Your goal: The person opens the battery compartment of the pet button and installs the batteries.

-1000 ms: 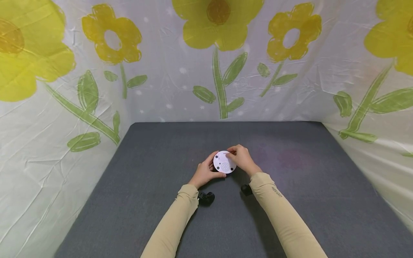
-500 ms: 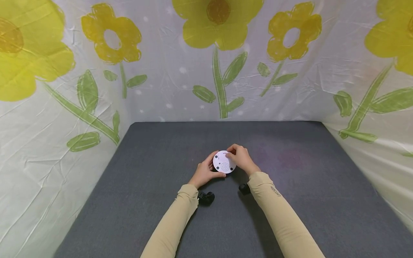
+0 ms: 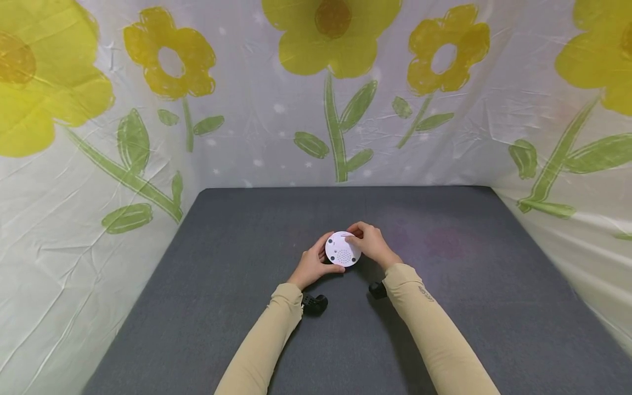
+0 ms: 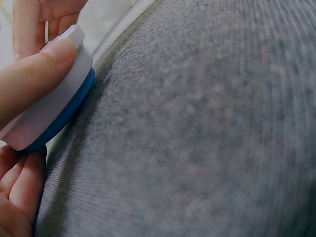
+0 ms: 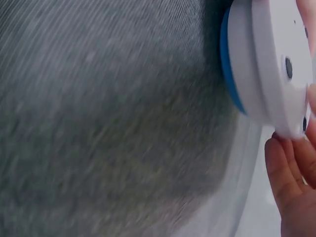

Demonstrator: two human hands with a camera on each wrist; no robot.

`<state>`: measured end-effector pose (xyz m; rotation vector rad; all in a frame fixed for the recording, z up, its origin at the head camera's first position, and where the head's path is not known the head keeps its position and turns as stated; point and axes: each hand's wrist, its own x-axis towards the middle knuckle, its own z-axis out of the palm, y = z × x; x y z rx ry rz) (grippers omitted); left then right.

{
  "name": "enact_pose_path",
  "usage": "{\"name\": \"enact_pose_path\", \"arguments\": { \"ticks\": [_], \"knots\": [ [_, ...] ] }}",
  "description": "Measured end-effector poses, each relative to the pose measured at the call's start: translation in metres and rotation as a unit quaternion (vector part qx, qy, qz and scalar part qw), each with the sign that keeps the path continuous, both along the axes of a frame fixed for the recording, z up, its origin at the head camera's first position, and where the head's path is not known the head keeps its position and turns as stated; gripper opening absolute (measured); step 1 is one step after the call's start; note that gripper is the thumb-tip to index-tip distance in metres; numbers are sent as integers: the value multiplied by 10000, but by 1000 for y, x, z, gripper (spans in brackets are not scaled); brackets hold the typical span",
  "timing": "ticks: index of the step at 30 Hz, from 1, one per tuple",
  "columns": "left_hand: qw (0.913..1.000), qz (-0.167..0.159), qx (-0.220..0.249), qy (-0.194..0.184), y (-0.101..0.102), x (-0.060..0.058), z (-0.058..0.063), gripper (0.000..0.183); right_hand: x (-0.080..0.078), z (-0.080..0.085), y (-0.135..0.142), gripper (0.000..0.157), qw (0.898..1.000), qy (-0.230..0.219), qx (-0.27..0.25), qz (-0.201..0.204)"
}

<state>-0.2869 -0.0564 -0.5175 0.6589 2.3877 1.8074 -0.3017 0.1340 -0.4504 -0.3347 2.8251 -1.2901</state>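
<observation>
A white round device (image 3: 343, 251) lies tilted between both hands near the middle of the table, its flat face up. That face has a cluster of small holes and dark round feet; a blue band (image 4: 61, 116) runs round its underside. My left hand (image 3: 311, 267) grips the rim from the left, thumb at the near side and fingers at the far side. My right hand (image 3: 373, 245) pinches the far right edge, its thumb on the face and its fingers at the rim. A thin reddish line shows by that thumb, too small to identify.
A dark grey cloth-covered table (image 3: 237, 230) spreads round the hands. White sheeting (image 3: 247, 109) with yellow flowers hangs behind and at both sides. Black wrist cameras, such as the left one (image 3: 314, 304), sit under the beige sleeves (image 3: 271, 334).
My right wrist shifts slightly left, then back right. Both hands keep their hold on the white round device, which hardly moves.
</observation>
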Motion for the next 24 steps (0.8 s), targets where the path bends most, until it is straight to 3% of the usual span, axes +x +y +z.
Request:
{"name": "enact_pose_path", "arguments": {
  "ticks": [4,10,14,20,24],
  "knots": [
    [9999,40,8,-129,0,1,1,100,0,-2,11,33,9994,-148,308,-6],
    [9987,305,-75,-394,1,1,1,95,2,-4,20,35,9944,-832,548,344],
    [9980,376,-99,-497,2,-1,1,85,3,-4,20,29,9943,-935,319,410],
    [9989,186,-90,-418,5,-2,12,81,1,1,21,26,9928,-1115,-443,44],
    [9957,274,-733,-497,10,-6,26,73,0,7,25,22,9909,-923,-926,-323]
  ]
}}
